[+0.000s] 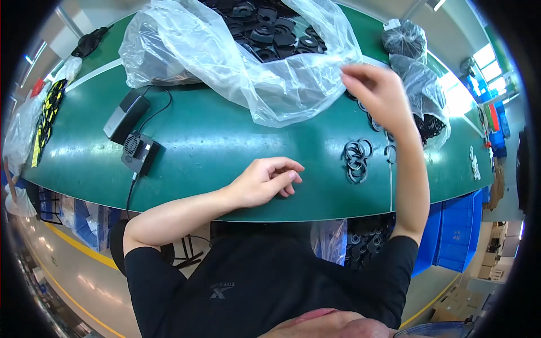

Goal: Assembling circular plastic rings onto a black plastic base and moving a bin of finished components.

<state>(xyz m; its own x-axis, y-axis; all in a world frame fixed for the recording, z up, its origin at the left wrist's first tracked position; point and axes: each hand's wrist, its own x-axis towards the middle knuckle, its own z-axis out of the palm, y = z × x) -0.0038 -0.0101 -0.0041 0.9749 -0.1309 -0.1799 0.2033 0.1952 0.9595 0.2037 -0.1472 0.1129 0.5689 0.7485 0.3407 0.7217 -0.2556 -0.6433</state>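
My left hand (265,183) hovers over the near part of the green table (236,138), its fingers loosely bent and apart, with nothing visible in them. My right hand (380,93) reaches out at the far right. Its thumb and fingertips come together at the right edge of a large clear plastic bag (225,79) and seem to pinch the film; slight blur hides the exact contact. Many black moulded parts with round openings (270,31) lie in the bag's open mouth. Several black C-shaped rings (356,160) form a small pile between my hands, and more rings lie partly behind my right wrist.
A grey-and-black device (140,152) and another box-shaped one (127,115) with cables stand on the left. Filled plastic bags (417,84) sit at the far right. Blue crates (456,231) stand below the table's right edge; black-and-yellow striped material (48,121) lies far left.
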